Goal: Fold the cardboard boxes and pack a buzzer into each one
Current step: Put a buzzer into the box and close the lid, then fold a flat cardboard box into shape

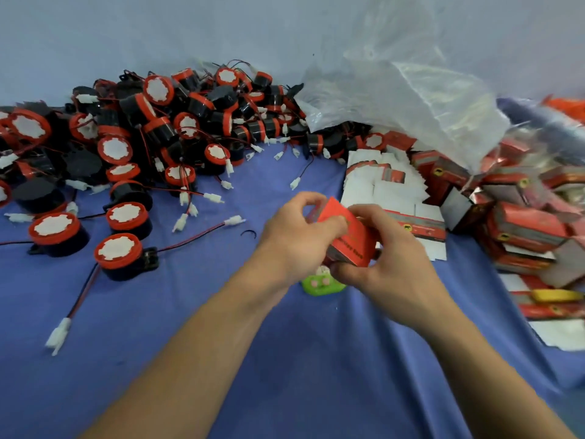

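Both hands hold one small red cardboard box [348, 236] above the blue cloth, in the middle of the view. My left hand [300, 236] grips its left side with curled fingers over the top edge. My right hand [389, 264] holds its right side, thumb under the lower corner. A big heap of black buzzers with red caps [152, 134], each with red-black wires and a white plug, covers the left and back. Flat unfolded boxes [389, 188] lie fanned out just behind my hands. What the held box contains is hidden.
Folded red boxes [525, 223] are piled at the right, partly under a crumpled clear plastic bag [411, 96]. A small green object [319, 285] lies on the blue cloth [285, 359] under my hands. A loose buzzer [120, 255] sits at the near left.
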The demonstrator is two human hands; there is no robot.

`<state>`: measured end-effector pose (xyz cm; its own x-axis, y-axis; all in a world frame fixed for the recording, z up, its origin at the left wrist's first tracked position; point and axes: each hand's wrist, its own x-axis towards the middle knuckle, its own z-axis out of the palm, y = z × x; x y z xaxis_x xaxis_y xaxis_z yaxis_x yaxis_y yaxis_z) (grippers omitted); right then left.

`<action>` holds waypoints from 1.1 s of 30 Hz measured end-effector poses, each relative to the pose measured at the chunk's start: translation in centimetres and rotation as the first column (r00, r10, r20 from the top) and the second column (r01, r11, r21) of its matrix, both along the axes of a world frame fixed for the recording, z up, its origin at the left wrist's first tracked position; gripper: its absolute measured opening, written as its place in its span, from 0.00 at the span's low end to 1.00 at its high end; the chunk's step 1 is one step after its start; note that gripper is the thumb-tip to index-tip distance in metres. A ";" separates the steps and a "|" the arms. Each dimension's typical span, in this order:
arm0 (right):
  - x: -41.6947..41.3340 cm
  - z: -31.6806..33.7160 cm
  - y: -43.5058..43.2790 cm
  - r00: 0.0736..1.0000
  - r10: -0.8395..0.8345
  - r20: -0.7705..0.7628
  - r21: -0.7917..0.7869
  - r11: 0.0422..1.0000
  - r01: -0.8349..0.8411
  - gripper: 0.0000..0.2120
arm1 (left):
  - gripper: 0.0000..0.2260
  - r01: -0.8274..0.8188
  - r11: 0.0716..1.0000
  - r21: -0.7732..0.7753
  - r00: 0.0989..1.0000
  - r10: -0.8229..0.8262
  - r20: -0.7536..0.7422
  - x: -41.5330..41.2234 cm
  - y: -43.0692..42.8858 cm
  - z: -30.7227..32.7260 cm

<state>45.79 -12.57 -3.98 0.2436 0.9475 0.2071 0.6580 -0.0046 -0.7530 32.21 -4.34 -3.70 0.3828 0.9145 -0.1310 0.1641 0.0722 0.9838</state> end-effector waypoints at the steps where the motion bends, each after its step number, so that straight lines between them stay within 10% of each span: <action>1: 1.8 0.2 -0.8 1.000 -0.029 0.003 -0.032 0.999 0.029 0.31 | 0.17 0.069 0.997 0.028 0.996 -0.068 -0.054 1.8 -0.4 0.1; 7: 12.7 0.3 -5.1 0.920 -0.296 0.256 -0.119 0.935 0.334 0.35 | 0.11 0.322 0.932 0.166 0.937 -0.289 -0.197 13.0 -3.3 -1.1; 12: 16.4 -1.9 -5.4 0.640 -0.311 0.702 -0.077 0.860 0.504 0.32 | 0.14 0.288 0.911 0.296 0.907 -0.160 -0.390 19.1 -4.2 -4.0; 17: 16.8 -3.4 -5.2 0.500 -0.452 0.739 -0.014 0.732 0.682 0.38 | 0.23 0.294 0.937 0.188 0.944 -0.254 -0.211 20.2 -4.0 -5.1; 22: 11.6 -4.0 -3.1 0.790 -0.396 0.467 0.222 0.918 0.329 0.31 | 0.16 0.240 0.846 0.476 0.933 -0.065 -0.355 17.5 -1.2 -3.7; 25: 10.0 -4.4 0.0 0.924 -0.208 0.319 0.008 0.976 0.218 0.27 | 0.19 0.275 0.803 0.529 0.823 0.088 -0.562 15.9 1.0 -3.1; 29: 9.7 -5.9 3.7 0.891 -0.264 0.371 -0.219 0.907 0.360 0.34 | 0.22 0.267 0.920 0.288 0.792 -0.039 -0.609 14.5 2.9 -3.6; 33: 8.5 -6.4 4.9 0.789 -0.341 0.511 -0.053 0.903 0.425 0.18 | 0.26 0.147 0.989 0.025 0.954 -0.135 -0.269 13.7 3.2 -3.1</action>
